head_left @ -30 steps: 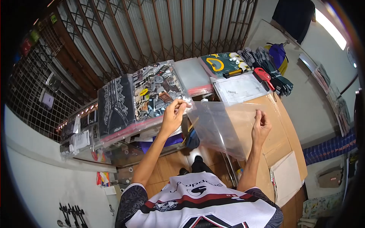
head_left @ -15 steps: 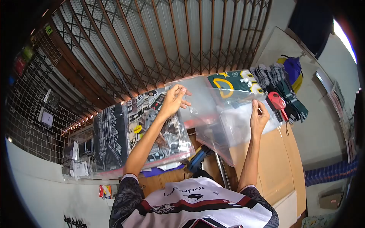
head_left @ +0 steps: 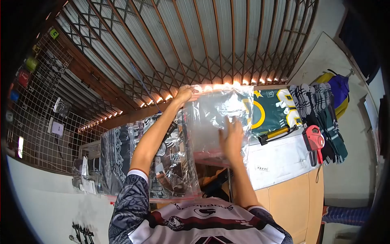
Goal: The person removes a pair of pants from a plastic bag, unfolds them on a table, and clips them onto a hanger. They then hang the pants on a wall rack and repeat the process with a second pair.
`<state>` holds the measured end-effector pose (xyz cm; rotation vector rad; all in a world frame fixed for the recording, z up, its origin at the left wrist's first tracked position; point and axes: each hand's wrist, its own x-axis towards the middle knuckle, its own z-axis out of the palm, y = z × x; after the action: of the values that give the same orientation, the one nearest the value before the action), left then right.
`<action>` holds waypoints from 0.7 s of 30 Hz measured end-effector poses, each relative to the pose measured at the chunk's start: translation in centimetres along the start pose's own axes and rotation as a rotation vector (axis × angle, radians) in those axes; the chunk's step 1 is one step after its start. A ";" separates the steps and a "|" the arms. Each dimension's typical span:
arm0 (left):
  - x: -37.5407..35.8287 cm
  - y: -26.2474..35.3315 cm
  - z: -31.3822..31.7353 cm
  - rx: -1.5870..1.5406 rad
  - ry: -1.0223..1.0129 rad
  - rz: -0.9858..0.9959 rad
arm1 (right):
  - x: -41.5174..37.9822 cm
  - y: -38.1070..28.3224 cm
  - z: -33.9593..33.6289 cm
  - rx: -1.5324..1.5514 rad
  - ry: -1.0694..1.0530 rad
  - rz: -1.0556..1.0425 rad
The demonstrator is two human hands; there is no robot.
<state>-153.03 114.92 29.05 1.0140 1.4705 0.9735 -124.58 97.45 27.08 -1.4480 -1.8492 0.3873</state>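
A clear plastic bag [head_left: 207, 130] hangs spread out, shiny with reflected light. At its upper left corner, my left hand [head_left: 187, 94] pinches the edge with fingers closed. My right hand [head_left: 232, 140] overlaps the bag's lower right part, fingers spread and somewhat blurred. Just right of the bag lies a folded green garment [head_left: 273, 112] with yellow and white print, partly seen through the plastic. Below that garment is a yellow and black tool [head_left: 278, 133], on or beside a white sheet [head_left: 276, 162].
Patterned garments in plastic packs [head_left: 116, 156] line the left side. A red tape dispenser [head_left: 313, 140] sits at the right, near several striped socks [head_left: 317, 97]. Behind stands a folding metal gate [head_left: 203, 44]; a wire grid [head_left: 44, 101] is at the left. Brown cardboard [head_left: 288, 195] lies at the lower right.
My left hand has risen slightly to the bag's corner. My right hand has moved left and down, away from its raised pinch, and its fingers have opened. The view has shifted, uncovering the yellow tool.
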 end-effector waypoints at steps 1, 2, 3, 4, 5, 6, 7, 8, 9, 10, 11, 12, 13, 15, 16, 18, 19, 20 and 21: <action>1.2 -0.9 -0.3 0.010 0.002 -0.030 | -1.1 0.0 1.5 -0.020 -0.091 0.020; 1.9 -1.3 -0.5 0.023 0.019 -0.073 | -2.2 -0.1 2.6 -0.041 -0.182 0.041; 2.6 -1.6 -0.5 0.036 0.034 -0.115 | -3.0 0.2 3.8 -0.063 -0.270 0.062; 3.3 -2.2 -0.6 0.049 0.048 -0.160 | -3.9 0.8 5.2 -0.063 -0.277 0.055; 4.6 -3.3 -1.3 0.075 0.061 -0.170 | -4.9 1.5 6.7 -0.064 -0.284 0.049; 5.4 -3.8 -1.7 0.099 0.075 -0.197 | -5.3 1.6 7.3 -0.065 -0.292 0.042; 6.1 -4.3 -2.2 0.122 0.088 -0.225 | -5.7 1.7 7.7 -0.050 -0.323 0.056; 6.7 -4.9 -2.6 0.145 0.102 -0.253 | -6.1 1.8 8.2 -0.035 -0.328 0.047; 6.9 -5.1 -2.9 0.147 0.116 -0.267 | -6.3 1.9 8.8 -0.020 -0.333 0.036; 7.6 -5.9 -3.5 0.162 0.118 -0.274 | -6.6 2.0 9.2 -0.007 -0.337 0.025; 8.3 -6.7 -4.1 0.176 0.120 -0.279 | -6.8 2.0 9.7 -0.005 -0.345 0.031; 8.9 -7.4 -4.9 0.190 0.122 -0.283 | -6.9 1.9 10.0 -0.003 -0.352 0.036; 9.2 -7.7 -5.4 0.191 0.110 -0.289 | -7.0 1.8 10.2 -0.001 -0.359 0.039; 9.2 -8.0 -6.0 0.209 0.119 -0.264 | -7.2 1.6 10.5 0.025 -0.370 0.047; 9.1 -8.2 -5.9 0.217 0.124 -0.252 | -7.1 1.6 10.5 0.037 -0.376 0.051; 8.8 -7.9 -5.0 0.648 0.321 -0.056 | -7.0 1.7 9.9 0.110 -0.349 0.056; 7.9 -7.5 -4.3 0.766 0.342 0.072 | -6.9 1.4 9.4 0.147 -0.337 0.058; 7.1 -7.1 -3.7 0.889 0.377 0.199 | -6.8 1.3 8.7 0.145 -0.299 0.059; 5.6 -6.4 -2.8 0.911 0.330 0.354 | -6.5 1.3 7.6 0.142 -0.261 0.061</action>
<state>-156.91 118.12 21.59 1.8772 2.1299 0.7137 -128.53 93.39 18.76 -1.4120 -1.9388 0.7535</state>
